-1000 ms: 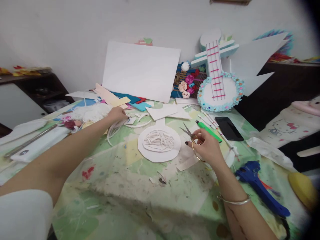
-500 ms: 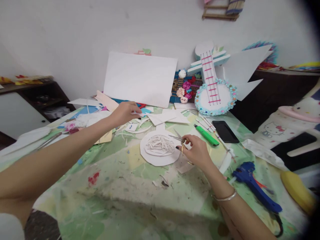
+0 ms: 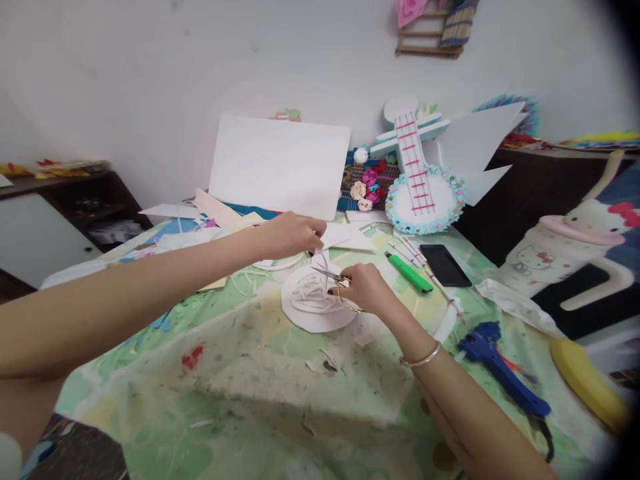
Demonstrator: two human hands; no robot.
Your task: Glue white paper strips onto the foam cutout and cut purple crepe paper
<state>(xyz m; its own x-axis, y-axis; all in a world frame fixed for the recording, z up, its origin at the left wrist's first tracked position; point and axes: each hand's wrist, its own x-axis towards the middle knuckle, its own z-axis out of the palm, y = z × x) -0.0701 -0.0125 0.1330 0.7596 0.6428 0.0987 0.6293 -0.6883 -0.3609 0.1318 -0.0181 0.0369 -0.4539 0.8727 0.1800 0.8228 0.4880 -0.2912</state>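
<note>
My left hand (image 3: 295, 237) pinches the top of a thin white strip (image 3: 324, 261), which hangs down over a round white board (image 3: 295, 319). Gold-handled scissors (image 3: 327, 272) are in my right hand (image 3: 365, 288), their blades pointing left across the strip. Whether the blades touch it I cannot tell. On the board lies a heap of short white cut pieces (image 3: 307, 293). Some of the heap's right side is hidden behind the strip and my right fingers.
A green cutter (image 3: 407, 272) and a black phone (image 3: 445, 265) lie to the right, beyond a blue glue gun (image 3: 505, 370). A decorated paper guitar (image 3: 425, 197) and a white sheet (image 3: 280, 163) lean on the wall. A Hello Kitty tumbler (image 3: 535, 257) stands far right.
My left hand has come rightward from the scraps to above the board, bringing a white strip. My right hand has moved slightly left, carrying the scissors to the strip.
</note>
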